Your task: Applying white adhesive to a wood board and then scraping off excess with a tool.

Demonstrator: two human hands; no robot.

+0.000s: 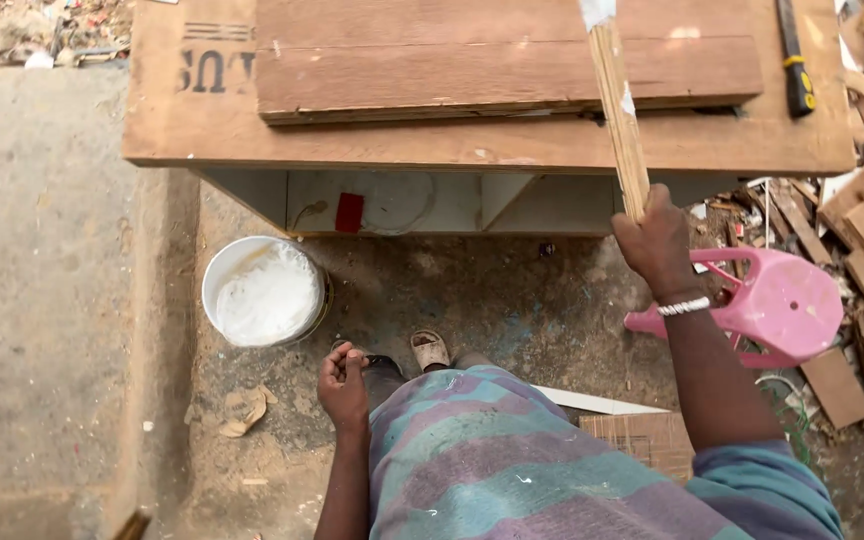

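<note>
— Right hand (657, 240) grips the wooden stick (620, 110) low, its white-smeared tip up past the workbench (492, 145)?
— Yes; left hand (344, 385) hangs loosely curled, empty, beside the white bucket (264, 292). Gripping higher would likely steady the tip.

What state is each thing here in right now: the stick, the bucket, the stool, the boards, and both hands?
Wooden stick: held upright, white at its top end.
Right hand: closed around the stick.
Left hand: empty, fingers curled.
White bucket: open, holding white paste.
Pink stool: tipped on its side.
Boards: stacked flat on the workbench.
</note>
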